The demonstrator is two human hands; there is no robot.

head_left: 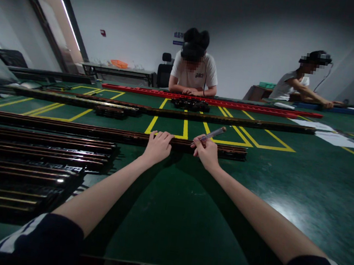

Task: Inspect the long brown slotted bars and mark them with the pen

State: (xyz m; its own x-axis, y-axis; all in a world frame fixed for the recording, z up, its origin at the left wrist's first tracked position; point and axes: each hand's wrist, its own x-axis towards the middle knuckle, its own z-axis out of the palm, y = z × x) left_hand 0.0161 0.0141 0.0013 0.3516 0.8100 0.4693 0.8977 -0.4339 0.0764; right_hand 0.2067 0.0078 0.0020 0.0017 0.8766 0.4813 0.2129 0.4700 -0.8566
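Note:
A long, dark rail with copper-coloured edges [125,136] lies across the green table in front of me. My left hand [158,147] is over this rail, its fingers bent across the top and holding it near the middle of the view. Close to the rail's right end, my right hand [206,152] grips a slim pen-like tool with a clear handle [214,133]. The tool slants, its upper end pointing up and right. Its lower tip is at the rail, but whether it touches I cannot tell.
More dark rails [33,149] lie stacked at the left. Another long rail [230,121] crosses farther back, behind yellow tape lines [185,129]. Beyond are a dark pile [190,104], red strips [247,107] and white papers [335,139]. Two people [194,72] work across the table.

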